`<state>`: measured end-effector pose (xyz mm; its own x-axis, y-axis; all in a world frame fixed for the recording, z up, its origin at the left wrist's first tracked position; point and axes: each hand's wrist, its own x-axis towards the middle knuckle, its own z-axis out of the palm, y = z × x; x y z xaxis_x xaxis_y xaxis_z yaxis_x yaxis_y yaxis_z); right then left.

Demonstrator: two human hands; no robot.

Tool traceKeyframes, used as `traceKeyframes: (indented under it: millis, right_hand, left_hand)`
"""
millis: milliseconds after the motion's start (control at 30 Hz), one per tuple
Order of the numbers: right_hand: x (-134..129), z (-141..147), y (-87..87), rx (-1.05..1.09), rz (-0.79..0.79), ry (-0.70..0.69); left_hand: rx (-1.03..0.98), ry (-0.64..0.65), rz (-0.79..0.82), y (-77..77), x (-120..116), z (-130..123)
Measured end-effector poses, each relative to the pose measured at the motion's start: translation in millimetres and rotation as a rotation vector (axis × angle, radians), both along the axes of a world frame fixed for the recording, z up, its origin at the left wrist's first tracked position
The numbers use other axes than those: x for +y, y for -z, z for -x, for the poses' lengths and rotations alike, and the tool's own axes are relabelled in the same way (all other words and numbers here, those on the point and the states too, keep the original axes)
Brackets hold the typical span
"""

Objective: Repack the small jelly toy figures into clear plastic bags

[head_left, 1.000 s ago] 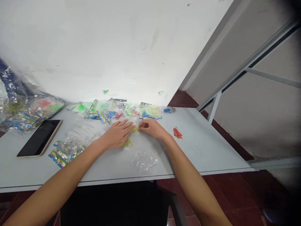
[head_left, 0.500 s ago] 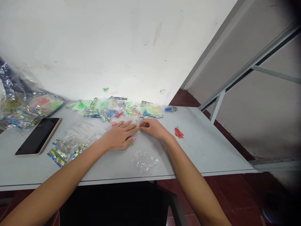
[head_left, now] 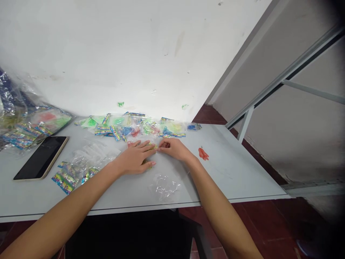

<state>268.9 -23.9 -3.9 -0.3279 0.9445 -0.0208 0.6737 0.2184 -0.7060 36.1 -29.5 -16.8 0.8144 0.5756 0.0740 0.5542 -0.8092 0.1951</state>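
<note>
My left hand (head_left: 134, 157) lies fingers-apart over a yellow-green rubbery sticky toy (head_left: 152, 146), most of which it hides. A bit of the toy shows near its thumb. My right hand (head_left: 174, 149) has curled fingers, and their tips pinch the toy's other end. The two hands nearly meet over it. Just beyond them spreads a heap of plastic packets (head_left: 134, 128) with foil-printed strips, holding green, blue and red toys. A red sticky toy (head_left: 203, 154) lies alone to the right of my right hand.
A black tablet (head_left: 40, 157) and foil-strip packets (head_left: 65, 182) lie left on the grey-white table (head_left: 237, 172), beside a clear bag (head_left: 164, 187) and a bulging plastic bag (head_left: 40, 122). Green toys (head_left: 120, 104) cling to the white wall. A metal-framed panel stands right; red floor tiles lie below.
My left hand has slid over the yellow-green toy, covering more of its lower part. My right hand stays at the toy, and the view has shifted slightly.
</note>
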Motion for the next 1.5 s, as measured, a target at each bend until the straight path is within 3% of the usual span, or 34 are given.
traceKeyframes:
  millis: [300, 533, 600, 833, 1000, 1500]
  right_hand:
    - [-4.6, 0.9, 0.1, -0.043, -0.01, 0.038]
    - [-2.2, 16.3, 3.7, 0.003, -0.3, -0.021]
    - [0.1, 19.8, 8.6, -0.055, -0.307, -0.051]
    - [-0.5, 25.0, 21.7, -0.102, -0.353, 0.034]
    - [-1.4, 20.7, 20.8, -0.138, -0.414, -0.035]
    - [-2.8, 26.5, 25.8, -0.121, -0.453, -0.009]
  left_hand:
    - [-0.087, -0.118, -0.109, 3.4, -5.8, 1.8]
    - [-0.077, -0.128, -0.082, 7.9, -3.7, -0.3]
    - [-0.077, -0.123, -0.097, 4.7, -5.0, -1.0]
    - [-0.109, 0.014, -0.083, -8.1, -19.5, -3.5]
    - [-0.122, 0.002, -0.084, -9.7, -24.3, -4.0]
    - [-0.168, -0.028, -0.035, -8.1, -25.5, -2.3]
